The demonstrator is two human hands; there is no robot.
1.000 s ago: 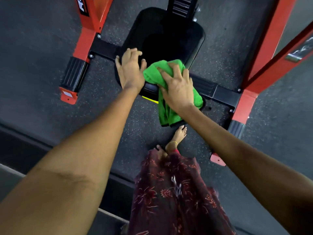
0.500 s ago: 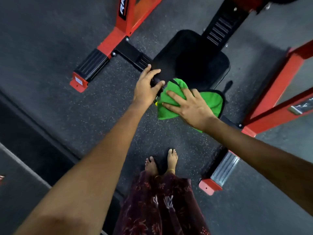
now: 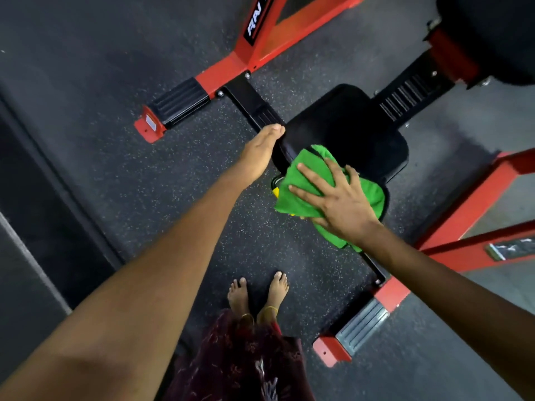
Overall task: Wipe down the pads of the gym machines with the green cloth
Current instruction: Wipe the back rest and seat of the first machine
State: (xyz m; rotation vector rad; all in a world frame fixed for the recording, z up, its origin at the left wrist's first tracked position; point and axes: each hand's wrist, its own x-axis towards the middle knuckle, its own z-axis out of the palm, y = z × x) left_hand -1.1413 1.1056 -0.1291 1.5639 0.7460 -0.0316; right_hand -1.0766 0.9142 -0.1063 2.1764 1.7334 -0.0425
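- green cloth [image 3: 301,183]: bright green, bunched and folded, draped over the near edge of the seat pad; its lower part hangs past the edge toward the floor.
- seat pad [image 3: 347,134]: black, glossy, rounded-rectangle cushion lying flat, centre-right of the scene, between the red frame rails; near-right corner is covered by the cloth.

The right hand [image 3: 344,205] now presses the bright green cloth [image 3: 301,183] flat over the near left corner of the black padded seat [image 3: 347,131], having slid there from the front edge. The left hand [image 3: 260,151] (earlier resting on top) now lies along the seat's side edge, fingers straight.
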